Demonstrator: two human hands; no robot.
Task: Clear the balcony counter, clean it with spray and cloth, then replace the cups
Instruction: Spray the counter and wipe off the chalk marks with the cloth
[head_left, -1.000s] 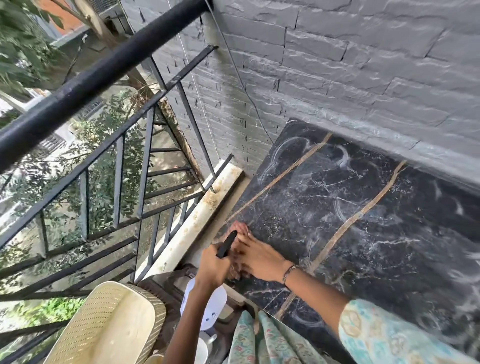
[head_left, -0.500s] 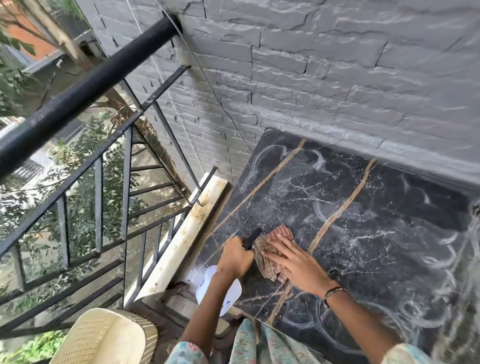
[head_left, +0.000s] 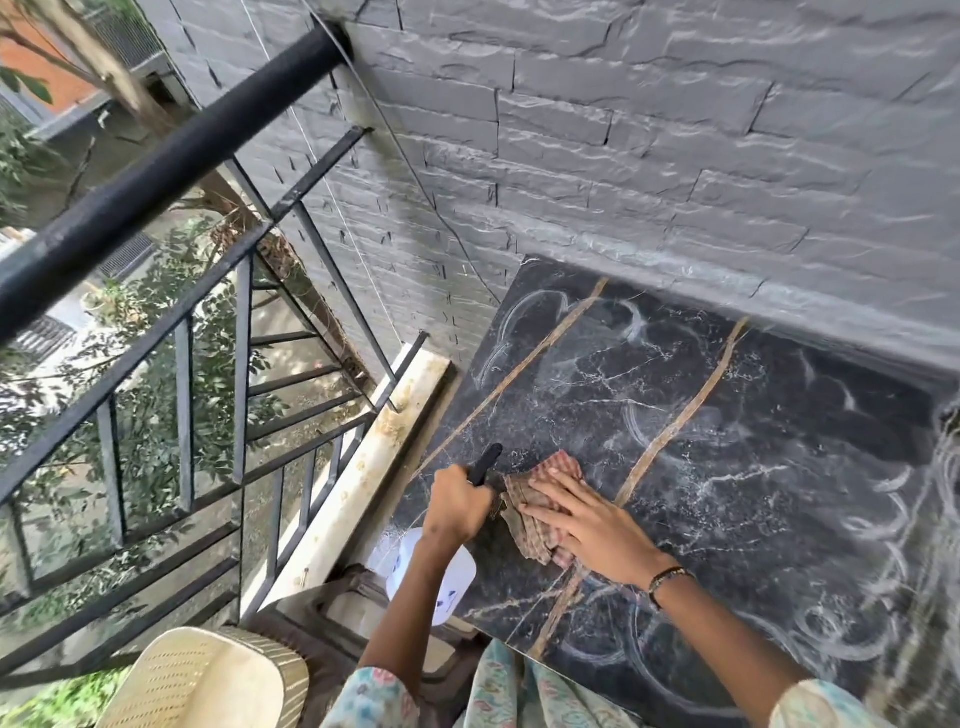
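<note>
Dark marble tabletop under a grey brick wall. Right hand flat, fingers straight, pressing soft checked cloth near front-left edge; limp, best bunched under palm. Left hand clamped on spray bottle, probably light. Beyond: railing, cream chair. No cups visible.

Counter: set against the wall behind it.
Cloth: laid on the counter near its left edge, under the right hand.
Spray bottle: held by the left hand, just left of the cloth, over the counter's left edge.
Railing: placed left of the counter.
Chair: placed below the railing, at the near left.
</note>
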